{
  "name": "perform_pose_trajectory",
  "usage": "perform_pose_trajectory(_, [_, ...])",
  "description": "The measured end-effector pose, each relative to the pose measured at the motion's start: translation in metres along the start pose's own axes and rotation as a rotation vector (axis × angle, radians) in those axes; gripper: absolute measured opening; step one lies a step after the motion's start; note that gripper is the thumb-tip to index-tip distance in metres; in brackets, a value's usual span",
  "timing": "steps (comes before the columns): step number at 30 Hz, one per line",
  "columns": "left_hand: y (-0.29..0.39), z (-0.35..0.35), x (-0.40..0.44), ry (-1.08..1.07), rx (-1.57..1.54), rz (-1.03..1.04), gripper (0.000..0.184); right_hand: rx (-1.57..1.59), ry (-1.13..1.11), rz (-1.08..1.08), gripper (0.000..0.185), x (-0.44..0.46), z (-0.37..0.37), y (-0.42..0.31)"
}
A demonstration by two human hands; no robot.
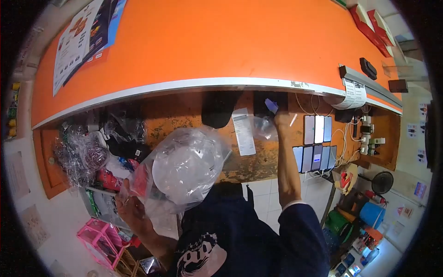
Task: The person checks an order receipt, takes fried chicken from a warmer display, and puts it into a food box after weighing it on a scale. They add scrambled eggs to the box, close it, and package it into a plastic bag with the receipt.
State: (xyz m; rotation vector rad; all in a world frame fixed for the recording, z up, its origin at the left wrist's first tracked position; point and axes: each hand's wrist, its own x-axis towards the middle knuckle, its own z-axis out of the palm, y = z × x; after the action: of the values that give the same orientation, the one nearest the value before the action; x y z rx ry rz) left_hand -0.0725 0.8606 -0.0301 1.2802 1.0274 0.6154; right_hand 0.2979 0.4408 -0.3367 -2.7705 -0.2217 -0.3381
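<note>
Two-handed, pinches the edge of a puffed, crinkly clear bag [188, 161] between curled fingers of the left hand [133, 211], over the scuffed wooden desk's [259, 170] front edge. Reaches with the right hand [280, 122], grip impossible to tell, beside a small filmy bag [265, 128], near flat, glossy phones [316, 158].

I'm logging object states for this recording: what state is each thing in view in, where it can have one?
Clear bag: bulging, white item inside.
Paper slip: unfolded, printed side up.
Phones: screens lit.
Leaflets: fanned, overlapping.
Black fan: cannot tell if running.
Left hand: at bag's edge, grip unclear.
Right hand: grip unclear.
</note>
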Motion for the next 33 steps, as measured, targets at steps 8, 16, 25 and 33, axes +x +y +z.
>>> perform_pose_trajectory(8, [-0.008,-0.023,-0.006,0.048,-0.044,-0.030,0.036,-0.087,-0.414,0.280,0.043,-0.034,0.042,0.050])
perform_pose_trajectory(16, [0.002,0.009,-0.011,0.244,-0.188,-0.014,0.024,0.139,-0.522,0.285,0.074,-0.125,0.006,-0.122])
perform_pose_trajectory(25, [-0.001,0.002,-0.035,0.009,-0.053,0.278,0.029,0.020,-0.437,0.288,0.046,-0.162,0.022,-0.121])
perform_pose_trajectory(33, [-0.022,-0.028,-0.039,0.025,-0.120,0.224,0.023,-0.057,-0.512,0.149,0.057,-0.154,0.018,-0.127])
